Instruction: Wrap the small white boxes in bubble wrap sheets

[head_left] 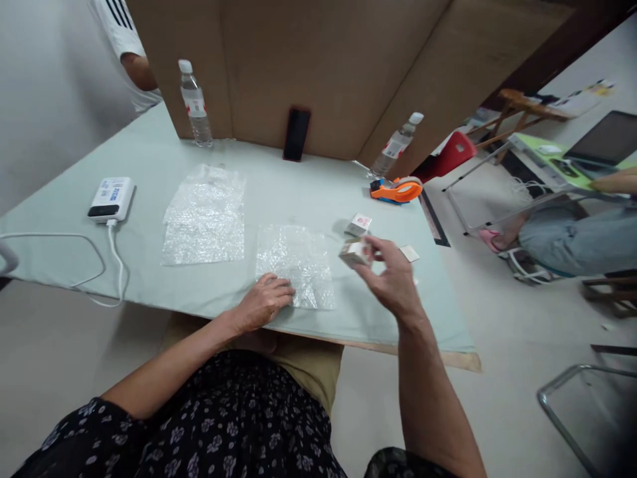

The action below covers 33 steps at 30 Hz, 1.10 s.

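Near the front edge of the worktop (288,199), the left hand (265,301) rests with released grip upon a bubble-wrap sheet (298,255). To its right, the right hand (395,277) has its grip around a small box (353,252). Just beyond lies another box (359,224), and farther, an orange tape dispenser (402,192).

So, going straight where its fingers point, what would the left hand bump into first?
Past the bubble wrap under it, probably the right hand or the small box it holds; height unclear.
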### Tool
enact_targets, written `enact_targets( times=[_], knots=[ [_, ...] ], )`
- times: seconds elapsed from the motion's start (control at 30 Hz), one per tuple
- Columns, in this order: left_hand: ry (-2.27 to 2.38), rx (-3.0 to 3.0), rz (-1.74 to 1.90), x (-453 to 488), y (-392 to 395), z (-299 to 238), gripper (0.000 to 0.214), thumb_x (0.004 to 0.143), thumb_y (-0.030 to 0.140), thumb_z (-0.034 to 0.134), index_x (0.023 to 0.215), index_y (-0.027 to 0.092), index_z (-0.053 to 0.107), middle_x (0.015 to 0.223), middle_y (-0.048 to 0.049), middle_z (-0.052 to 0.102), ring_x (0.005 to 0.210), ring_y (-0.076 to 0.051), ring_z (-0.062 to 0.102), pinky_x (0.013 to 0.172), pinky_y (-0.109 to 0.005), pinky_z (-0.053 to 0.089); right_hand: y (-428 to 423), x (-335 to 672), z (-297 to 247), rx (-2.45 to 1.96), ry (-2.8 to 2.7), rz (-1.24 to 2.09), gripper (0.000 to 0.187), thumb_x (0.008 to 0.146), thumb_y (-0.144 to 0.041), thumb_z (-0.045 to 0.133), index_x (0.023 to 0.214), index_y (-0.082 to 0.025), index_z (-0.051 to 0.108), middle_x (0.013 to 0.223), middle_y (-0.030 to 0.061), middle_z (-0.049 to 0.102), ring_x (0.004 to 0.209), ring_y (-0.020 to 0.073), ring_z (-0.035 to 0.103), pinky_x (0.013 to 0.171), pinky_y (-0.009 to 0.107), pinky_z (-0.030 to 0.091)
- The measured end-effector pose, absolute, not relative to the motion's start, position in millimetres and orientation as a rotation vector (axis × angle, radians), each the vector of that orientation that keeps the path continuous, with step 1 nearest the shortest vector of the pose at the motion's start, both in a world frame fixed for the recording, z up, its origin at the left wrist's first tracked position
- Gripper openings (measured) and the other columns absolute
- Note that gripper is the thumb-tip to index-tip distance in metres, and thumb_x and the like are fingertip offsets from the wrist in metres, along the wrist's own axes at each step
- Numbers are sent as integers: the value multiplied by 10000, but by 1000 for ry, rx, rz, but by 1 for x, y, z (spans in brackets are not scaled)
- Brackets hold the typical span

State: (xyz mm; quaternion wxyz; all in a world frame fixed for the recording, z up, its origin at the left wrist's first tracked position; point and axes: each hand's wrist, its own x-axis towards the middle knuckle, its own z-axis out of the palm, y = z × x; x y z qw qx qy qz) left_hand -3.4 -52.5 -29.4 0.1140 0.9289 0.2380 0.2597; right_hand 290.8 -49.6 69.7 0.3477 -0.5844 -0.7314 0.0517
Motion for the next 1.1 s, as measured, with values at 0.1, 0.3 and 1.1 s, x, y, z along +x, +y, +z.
enact_targets(
  times=[0.1,0.3,1.1],
  knots=[
    [708,2807,794,-5,-54,-26,219,963,132,489,963,176,703,1164,-69,737,1170,-245,612,992,-433,394,-45,242,60,-1320,-2140,343,432,872,-254,631,1297,-262,560,1216,87,644,1130,266,580,990,465,478],
    [789,2803,749,-15,-60,-22,164,909,115,544,936,182,690,1062,-80,703,1073,-229,602,973,-413,417,-29,200,12,-1351,-2307,478,440,874,-176,601,1311,-215,566,1242,118,624,1155,272,554,996,440,467],
    [1085,2118,881,0,-25,11,88,772,189,676,856,196,652,1378,-139,576,1314,-298,529,1099,-491,422,-42,218,10,-1346,-1936,551,105,883,-310,589,810,-237,607,1153,95,692,1077,234,649,926,407,493]
  ],
)
